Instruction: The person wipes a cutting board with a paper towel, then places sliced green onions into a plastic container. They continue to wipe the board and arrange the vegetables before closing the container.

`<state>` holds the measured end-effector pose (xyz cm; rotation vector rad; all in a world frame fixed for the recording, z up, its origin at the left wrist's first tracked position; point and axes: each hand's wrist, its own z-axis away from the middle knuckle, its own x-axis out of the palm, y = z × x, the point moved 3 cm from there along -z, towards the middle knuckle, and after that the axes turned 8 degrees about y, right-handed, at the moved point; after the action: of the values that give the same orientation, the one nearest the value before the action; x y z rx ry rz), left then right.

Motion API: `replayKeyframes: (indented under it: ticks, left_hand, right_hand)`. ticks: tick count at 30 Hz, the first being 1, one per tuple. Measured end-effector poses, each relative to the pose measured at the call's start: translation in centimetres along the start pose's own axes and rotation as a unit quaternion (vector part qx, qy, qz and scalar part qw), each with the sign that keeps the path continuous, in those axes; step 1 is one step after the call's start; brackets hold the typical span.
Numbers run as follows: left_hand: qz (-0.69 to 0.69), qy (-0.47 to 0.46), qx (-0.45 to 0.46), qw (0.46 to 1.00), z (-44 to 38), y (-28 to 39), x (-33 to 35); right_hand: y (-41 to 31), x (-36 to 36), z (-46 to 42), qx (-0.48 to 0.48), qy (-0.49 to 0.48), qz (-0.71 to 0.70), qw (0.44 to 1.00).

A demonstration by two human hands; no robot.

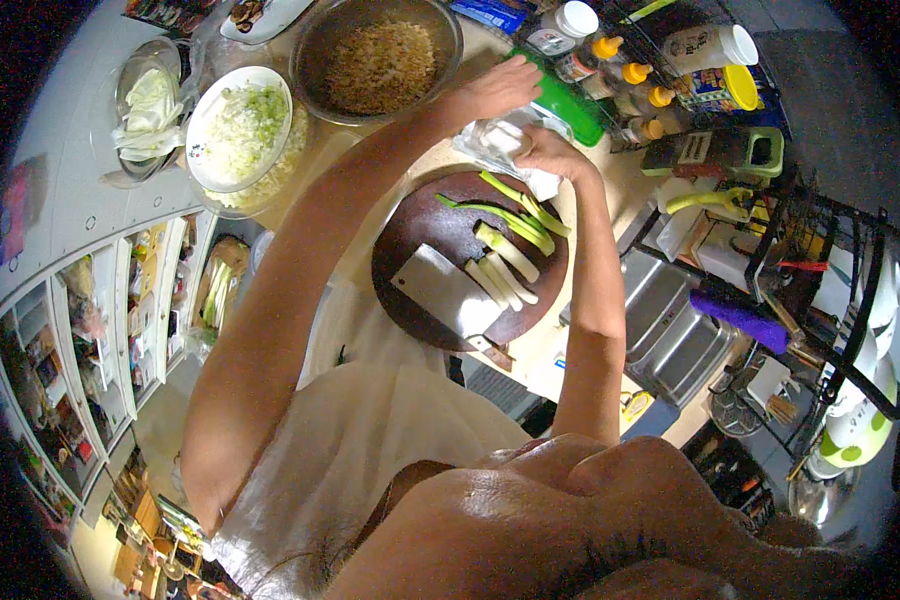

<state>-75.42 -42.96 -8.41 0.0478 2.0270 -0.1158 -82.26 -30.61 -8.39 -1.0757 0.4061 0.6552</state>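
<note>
My left hand (501, 88) is stretched out over the near end of a long green plastic item (568, 109), fingertips at its edge; whether they grip it is unclear. Gathered in my right hand (561, 156) is a crumpled white cloth or paper (544, 182), beside a clear plastic bag (484, 142). Just below them lies a round dark chopping board (412, 225). On it rest several white leek or scallion stalk pieces (511, 256), green stalk lengths (521, 217) and a cleaver (450, 289), lying flat with its handle over the board's near edge.
A metal bowl of brown crumbly food (379, 64) and a white bowl of chopped vegetable (240, 127) stand to the left. Orange-capped bottles (636, 73) line the back right. A steel sink (667, 322) and a black wire rack (817, 300) lie to the right.
</note>
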Motion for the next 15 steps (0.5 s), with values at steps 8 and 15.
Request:
replayKeyframes:
  ticks: [8,15]
  left_hand:
    - [-0.014,-0.123,0.011,0.992,-0.4,-0.3,0.5]
    - [-0.002,-0.073,-0.033,0.997,0.9,-0.8,0.6]
  right_hand:
    - [-0.8,1.6,-1.6,-0.019,0.211,0.287,0.934]
    - [-3.1,2.7,1.0,-0.142,0.4,0.351,0.834]
